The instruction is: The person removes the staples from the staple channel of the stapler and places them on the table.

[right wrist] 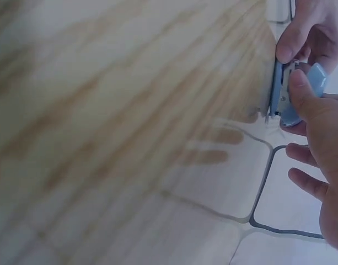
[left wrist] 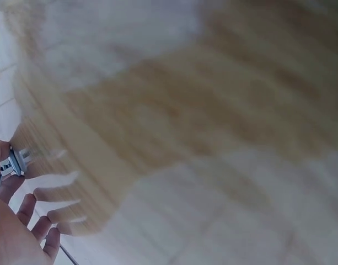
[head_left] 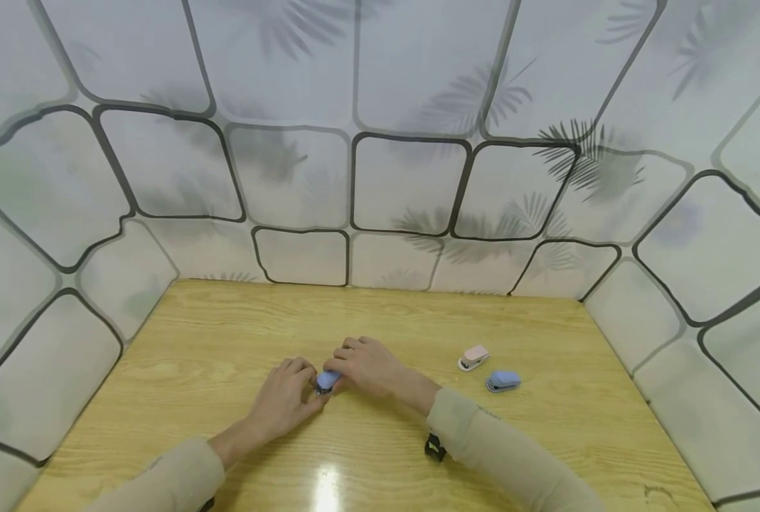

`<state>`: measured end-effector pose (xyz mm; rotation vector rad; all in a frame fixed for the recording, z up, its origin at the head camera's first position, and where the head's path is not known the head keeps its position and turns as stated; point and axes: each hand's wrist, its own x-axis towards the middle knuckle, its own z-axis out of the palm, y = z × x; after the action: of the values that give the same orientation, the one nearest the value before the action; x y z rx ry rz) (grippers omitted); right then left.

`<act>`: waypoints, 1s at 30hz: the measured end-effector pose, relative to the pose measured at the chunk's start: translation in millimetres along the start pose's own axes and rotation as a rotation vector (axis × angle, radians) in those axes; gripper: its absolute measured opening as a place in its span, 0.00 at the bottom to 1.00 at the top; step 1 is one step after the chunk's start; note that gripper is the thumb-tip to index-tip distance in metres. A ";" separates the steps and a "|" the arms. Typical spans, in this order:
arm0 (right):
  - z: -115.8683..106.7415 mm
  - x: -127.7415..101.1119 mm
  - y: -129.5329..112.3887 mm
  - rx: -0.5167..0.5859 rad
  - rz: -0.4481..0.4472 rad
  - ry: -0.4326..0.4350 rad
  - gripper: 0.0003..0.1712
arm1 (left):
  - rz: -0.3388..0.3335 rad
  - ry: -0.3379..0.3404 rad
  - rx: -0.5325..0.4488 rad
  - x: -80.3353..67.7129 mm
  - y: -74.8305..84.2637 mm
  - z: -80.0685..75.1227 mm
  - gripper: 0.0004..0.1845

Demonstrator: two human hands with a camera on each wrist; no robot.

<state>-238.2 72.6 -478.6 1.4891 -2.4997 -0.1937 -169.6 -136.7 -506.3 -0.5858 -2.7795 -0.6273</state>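
Observation:
A small blue stapler [head_left: 328,380] is held between both hands, low over the wooden table. My left hand [head_left: 282,398] pinches its metal front end between thumb and fingers; that grey end [left wrist: 13,164] shows at the edge of the left wrist view. From the other side my right hand [head_left: 370,368] grips the blue body, its thumb lying along the stapler [right wrist: 317,80] in the right wrist view. There the blue cover stands angled away from the metal part. To the right lie a pink stapler [head_left: 473,358] and a second blue stapler [head_left: 503,381].
The wooden table [head_left: 239,320] has a glossy surface. Patterned cloth walls [head_left: 405,185] enclose it at the back and on both sides. A black strap piece [head_left: 435,448] shows beneath the right sleeve.

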 end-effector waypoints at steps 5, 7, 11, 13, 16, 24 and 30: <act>-0.7 -0.1 1.6 0.003 -0.006 0.015 0.23 | -0.007 -0.011 0.007 1.2 -0.1 0.1 0.14; -1.1 -0.8 1.8 0.005 -0.009 0.022 0.23 | -0.008 -0.010 0.011 1.4 0.0 0.1 0.14; -1.1 -3.2 2.5 0.006 -0.019 0.048 0.24 | -0.002 -0.005 0.028 0.9 0.6 -0.5 0.13; -0.8 -4.3 3.2 0.000 -0.022 0.063 0.24 | 0.003 -0.001 0.038 0.8 0.7 -0.8 0.14; -0.9 -5.7 4.7 -0.017 -0.024 0.081 0.25 | 0.008 -0.001 0.046 0.5 0.5 -1.1 0.13; -3.1 -7.9 9.6 -0.077 -0.018 0.118 0.24 | -0.007 -0.019 0.056 -1.0 -2.8 -2.8 0.13; -6.4 -8.2 12.5 -0.100 0.006 0.123 0.24 | -0.013 -0.014 0.065 -1.3 -3.1 -3.0 0.13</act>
<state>-243.4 85.8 -470.7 1.4099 -2.3619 -0.2153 -169.4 -141.1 -505.2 -0.5612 -2.8073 -0.5349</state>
